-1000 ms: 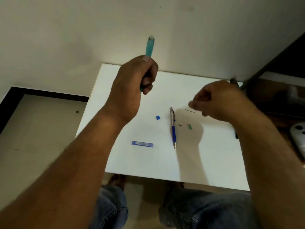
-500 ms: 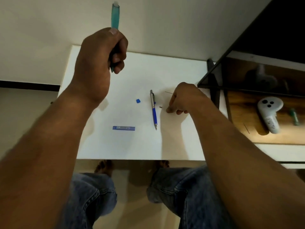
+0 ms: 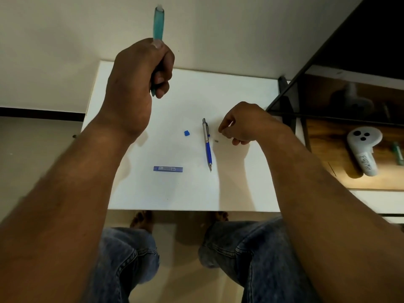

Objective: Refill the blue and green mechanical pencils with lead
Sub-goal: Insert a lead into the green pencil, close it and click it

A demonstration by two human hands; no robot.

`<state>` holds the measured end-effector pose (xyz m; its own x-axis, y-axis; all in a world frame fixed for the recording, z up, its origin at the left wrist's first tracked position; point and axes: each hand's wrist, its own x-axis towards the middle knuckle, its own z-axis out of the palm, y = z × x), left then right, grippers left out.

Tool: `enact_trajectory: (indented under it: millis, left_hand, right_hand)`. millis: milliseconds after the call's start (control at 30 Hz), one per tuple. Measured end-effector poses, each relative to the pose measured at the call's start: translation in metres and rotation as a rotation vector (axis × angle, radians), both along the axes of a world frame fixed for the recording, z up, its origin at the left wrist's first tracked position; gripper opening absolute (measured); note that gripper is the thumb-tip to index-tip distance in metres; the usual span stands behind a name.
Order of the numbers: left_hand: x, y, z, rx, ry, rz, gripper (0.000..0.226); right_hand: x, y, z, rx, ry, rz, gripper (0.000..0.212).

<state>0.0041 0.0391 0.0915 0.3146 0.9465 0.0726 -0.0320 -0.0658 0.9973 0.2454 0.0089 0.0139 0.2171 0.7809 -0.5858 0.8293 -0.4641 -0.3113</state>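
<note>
The pencil (image 3: 158, 25) in the left hand (image 3: 136, 84) is see-through teal green with a pale, whitish top end. The pencil (image 3: 207, 144) lying on the white table (image 3: 240, 182) is silver along its upper half and bright blue along its lower grip. The small cap (image 3: 186, 133) beside it is blue, and the flat lead case (image 3: 168, 169) is blue with a paler label strip. The controller (image 3: 361, 149) on the brown wooden shelf (image 3: 323, 149) is white with three black dots. The jeans (image 3: 251, 259) are faded blue denim.
</note>
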Motion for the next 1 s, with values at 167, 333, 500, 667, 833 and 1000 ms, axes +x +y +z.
enact_trajectory:
  millis: [167, 333, 500, 667, 833, 1000]
  left_hand:
    - [0.000, 0.002, -0.001, -0.003, -0.017, 0.000, 0.033]
    - [-0.002, 0.003, -0.004, 0.013, -0.030, -0.010, 0.032]
    - [-0.003, 0.004, -0.011, 0.046, -0.050, -0.014, 0.033]
    - [-0.005, 0.002, -0.013, 0.074, 0.056, -0.018, 0.043]
    - [-0.002, -0.006, -0.008, 0.132, 0.161, -0.062, 0.043]
    - [0.010, -0.015, -0.005, 0.153, 0.247, -0.113, 0.038]
  right_hand:
    - [-0.006, -0.002, -0.001, -0.014, -0.003, 0.057, 0.025]
    - [-0.020, 0.003, -0.003, -0.090, -0.090, 0.128, 0.023]
    - [-0.022, 0.000, -0.007, -0.046, -0.194, 0.124, 0.020]
    - [-0.012, 0.004, 0.024, 0.302, 0.034, -0.051, 0.014]
    - [-0.042, -0.003, 0.095, 0.887, 0.961, -0.314, 0.012]
    - [-0.062, -0.016, 0.114, 0.975, 1.139, -0.245, 0.010]
